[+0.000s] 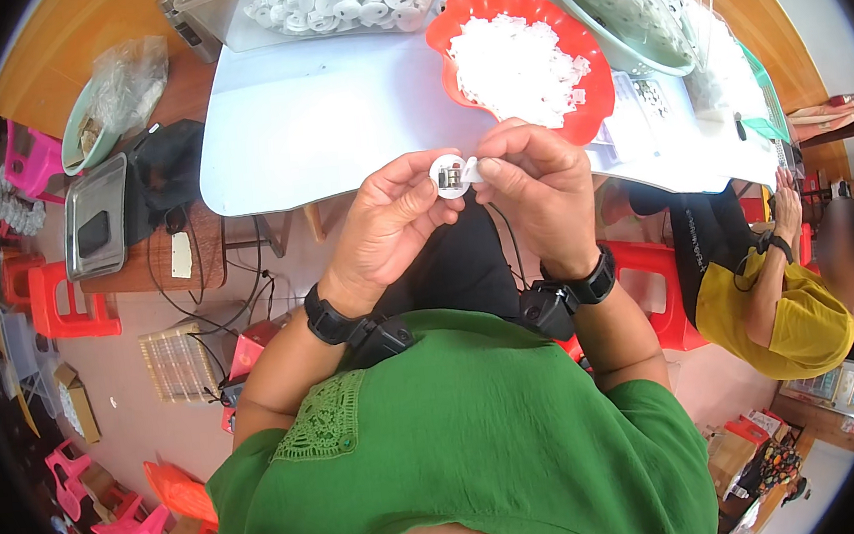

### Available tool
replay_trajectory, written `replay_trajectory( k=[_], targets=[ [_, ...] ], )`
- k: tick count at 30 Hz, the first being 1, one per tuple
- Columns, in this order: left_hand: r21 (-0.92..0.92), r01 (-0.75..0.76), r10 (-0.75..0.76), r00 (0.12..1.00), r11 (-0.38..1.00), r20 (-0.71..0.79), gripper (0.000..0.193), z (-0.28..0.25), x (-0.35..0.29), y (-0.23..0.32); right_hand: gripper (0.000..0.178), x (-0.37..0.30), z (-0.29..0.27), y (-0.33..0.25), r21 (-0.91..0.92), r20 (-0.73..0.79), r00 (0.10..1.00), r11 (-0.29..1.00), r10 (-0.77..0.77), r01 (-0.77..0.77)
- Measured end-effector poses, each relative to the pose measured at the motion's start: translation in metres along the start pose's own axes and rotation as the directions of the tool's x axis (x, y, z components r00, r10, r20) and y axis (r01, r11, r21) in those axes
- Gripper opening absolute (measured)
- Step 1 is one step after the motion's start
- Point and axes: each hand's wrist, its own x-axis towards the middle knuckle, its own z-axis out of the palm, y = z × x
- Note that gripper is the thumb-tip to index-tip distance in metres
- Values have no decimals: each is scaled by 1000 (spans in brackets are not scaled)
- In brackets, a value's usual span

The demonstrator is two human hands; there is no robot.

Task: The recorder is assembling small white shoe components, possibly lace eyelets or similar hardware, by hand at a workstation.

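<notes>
Between thumb and fingers, my left hand [398, 214] grips a small round white plastic part [449, 176] with dark and metallic pieces in its middle. My right hand [533, 183] pinches a smaller white plastic piece [472, 171] right at the round part's edge. The two pieces meet or nearly meet; I cannot tell whether they are joined. Both hands are raised at the near edge of the white table [325, 114]. Just beyond my right hand is a red scalloped bowl [448, 49], heaped with small white plastic pieces [522, 67].
A clear bin [217, 22] of round white parts stands at the back. Right of it sits a pale green basin [620, 46] with a filled bag. A brown side table [161, 263] holds a metal tray [78, 229]. Another person [781, 299] in yellow sits at the right.
</notes>
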Motion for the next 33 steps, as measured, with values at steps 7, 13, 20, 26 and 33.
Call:
replay_trajectory(
  k=[7, 13, 20, 26, 33],
  targets=[
    [17, -18, 18, 1000, 1000, 7, 34, 0, -1, -1, 10, -1, 14, 10, -131, 13, 991, 982, -136, 137],
    [-8, -31, 31, 999, 999, 34, 29, -5, -1, -3, 13, -1, 15, 14, -298, 3, 977, 932, -214, 205],
    [13, -36, 36, 999, 999, 19, 29, -3, -3, -1, 15, -5, 22, 16, -381, -34, 949, 882, -313, 277],
    [114, -74, 74, 997, 991, 5, 30, 2, -4, 4, 14, -6, 24, 14, -459, -32, 936, 837, -352, 299],
    [169, -102, 100, 995, 980, 19, 32, 1, -6, 5, 13, -1, 17, 1, -581, 141, 922, 724, -360, 371]
  ],
)
